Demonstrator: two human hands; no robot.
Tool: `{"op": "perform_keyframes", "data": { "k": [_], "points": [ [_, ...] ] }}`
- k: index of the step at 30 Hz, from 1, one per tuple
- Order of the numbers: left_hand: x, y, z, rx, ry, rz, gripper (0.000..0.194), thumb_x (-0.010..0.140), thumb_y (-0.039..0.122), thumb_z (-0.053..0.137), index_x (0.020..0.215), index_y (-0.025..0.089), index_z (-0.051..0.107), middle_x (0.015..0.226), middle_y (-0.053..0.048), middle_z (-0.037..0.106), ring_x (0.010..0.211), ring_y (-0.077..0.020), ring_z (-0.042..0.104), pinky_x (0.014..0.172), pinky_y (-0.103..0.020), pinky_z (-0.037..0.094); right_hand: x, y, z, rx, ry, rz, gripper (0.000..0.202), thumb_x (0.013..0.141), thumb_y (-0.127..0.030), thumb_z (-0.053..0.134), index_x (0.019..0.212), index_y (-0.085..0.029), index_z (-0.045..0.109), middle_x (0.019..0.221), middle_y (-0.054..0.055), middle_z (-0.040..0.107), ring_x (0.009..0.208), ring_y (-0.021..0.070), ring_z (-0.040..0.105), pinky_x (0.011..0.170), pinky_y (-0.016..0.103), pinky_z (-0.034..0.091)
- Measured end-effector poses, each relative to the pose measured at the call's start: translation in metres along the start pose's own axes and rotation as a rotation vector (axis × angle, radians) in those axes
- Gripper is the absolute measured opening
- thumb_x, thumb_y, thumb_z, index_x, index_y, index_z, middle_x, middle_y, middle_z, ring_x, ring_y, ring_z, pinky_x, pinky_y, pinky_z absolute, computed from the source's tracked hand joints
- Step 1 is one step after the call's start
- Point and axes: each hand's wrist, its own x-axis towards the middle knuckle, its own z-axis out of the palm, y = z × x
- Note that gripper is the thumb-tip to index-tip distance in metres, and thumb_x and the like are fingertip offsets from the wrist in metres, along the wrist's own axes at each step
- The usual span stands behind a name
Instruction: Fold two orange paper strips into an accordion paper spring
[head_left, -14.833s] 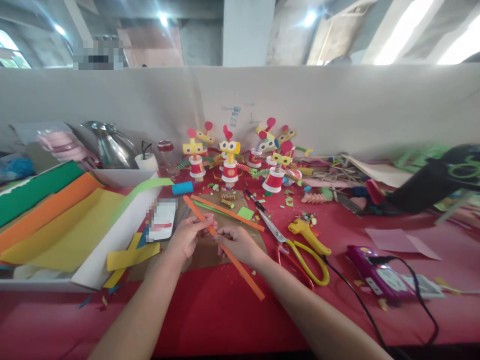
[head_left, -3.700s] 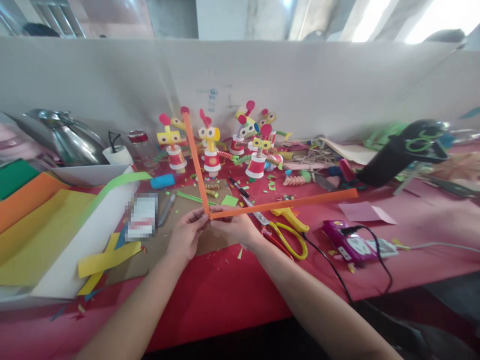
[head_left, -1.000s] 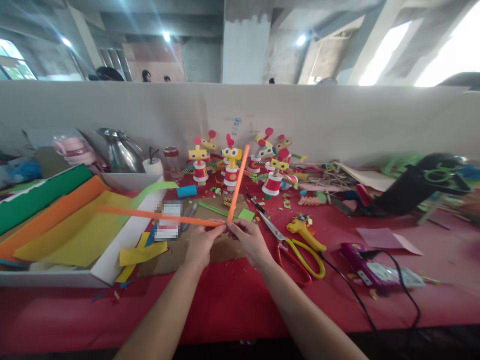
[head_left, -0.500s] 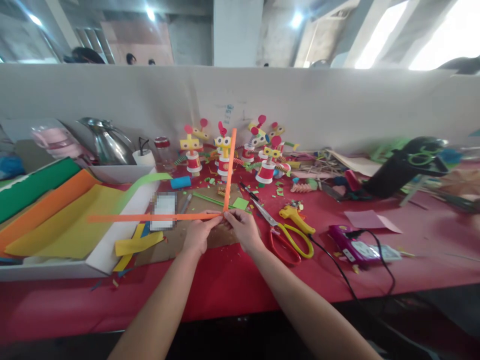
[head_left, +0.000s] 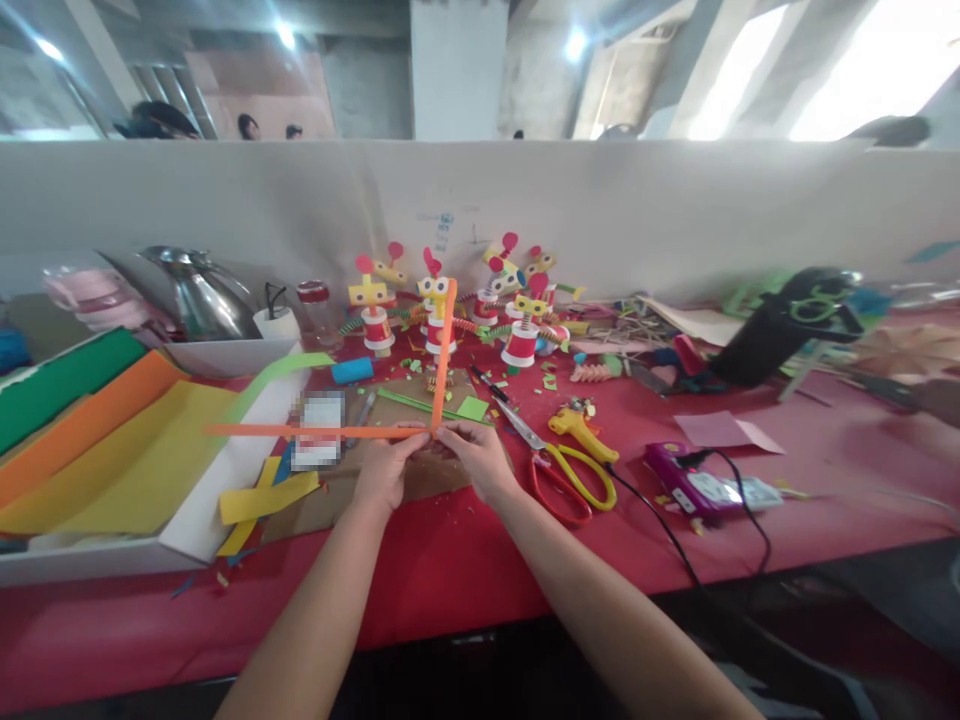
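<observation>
Two orange paper strips meet at a right angle between my hands, above a brown cardboard piece (head_left: pixel 450 478). One orange strip (head_left: pixel 375 433) reaches left over the box edge; the other orange strip (head_left: pixel 444 350) points away from me. My left hand (head_left: pixel 386 465) pinches the corner from the left. From the right, my right hand (head_left: pixel 480 458) pinches the same corner with its fingertips. Several paper figures (head_left: pixel 437 318) with yellow heads and red-and-white bodies stand behind the strips. Scissors (head_left: pixel 562 475) with red and yellow handles lie right of my right hand, beside a yellow glue gun (head_left: pixel 585 435).
At left is a white box (head_left: pixel 206 520) of coloured sheets, with a metal jug (head_left: pixel 202 300) behind. A purple power strip (head_left: pixel 697 485) with a black cable and a black holder (head_left: pixel 780 325) are at right.
The whole view has shifted, so things appear slightly further left. The strip pointing away looks shorter and the left strip's end sits closer to my hands. Both hands keep their pinch at the corner.
</observation>
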Motion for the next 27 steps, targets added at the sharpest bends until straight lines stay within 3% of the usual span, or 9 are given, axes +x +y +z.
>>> {"op": "perform_keyframes", "data": {
  "k": [7, 13, 22, 27],
  "points": [
    [-0.004, 0.005, 0.002, 0.031, -0.031, 0.008, 0.029, 0.048, 0.022, 0.082, 0.072, 0.014, 0.067, 0.065, 0.0, 0.067, 0.057, -0.0107, 0.057, 0.059, -0.024, 0.042, -0.001, -0.001, -0.002, 0.031, 0.016, -0.007, 0.022, 0.065, -0.036, 0.073, 0.07, -0.015, 0.069, 0.06, 0.001, 0.064, 0.055, 0.011, 0.057, 0.06, 0.025, 0.047],
    [-0.002, 0.008, -0.007, 0.057, -0.174, -0.043, 0.042, 0.048, 0.023, 0.082, 0.088, 0.015, 0.07, 0.073, -0.004, 0.07, 0.072, -0.0189, 0.065, 0.069, -0.03, 0.048, 0.001, -0.007, -0.007, 0.053, 0.015, -0.005, 0.021, 0.062, -0.036, 0.074, 0.069, -0.016, 0.068, 0.056, -0.001, 0.062, 0.052, 0.0099, 0.053, 0.057, 0.024, 0.044],
    [0.003, 0.003, -0.006, 0.04, -0.102, -0.032, 0.03, 0.046, 0.024, 0.083, 0.07, 0.014, 0.068, 0.067, -0.003, 0.068, 0.064, -0.0141, 0.062, 0.056, -0.022, 0.042, 0.003, -0.001, -0.008, -0.015, -0.006, -0.034, 0.017, 0.065, -0.032, 0.072, 0.07, -0.016, 0.069, 0.056, -0.001, 0.062, 0.052, 0.0098, 0.053, 0.055, 0.023, 0.043],
    [0.003, -0.002, -0.005, -0.002, -0.077, -0.093, 0.033, 0.044, 0.022, 0.085, 0.071, 0.015, 0.068, 0.065, 0.0, 0.066, 0.056, -0.0093, 0.057, 0.055, -0.021, 0.042, 0.006, 0.004, -0.006, -0.084, 0.033, -0.043, 0.018, 0.062, -0.034, 0.073, 0.065, -0.017, 0.068, 0.057, -0.001, 0.062, 0.052, 0.0106, 0.053, 0.053, 0.023, 0.042]
  ]
}}
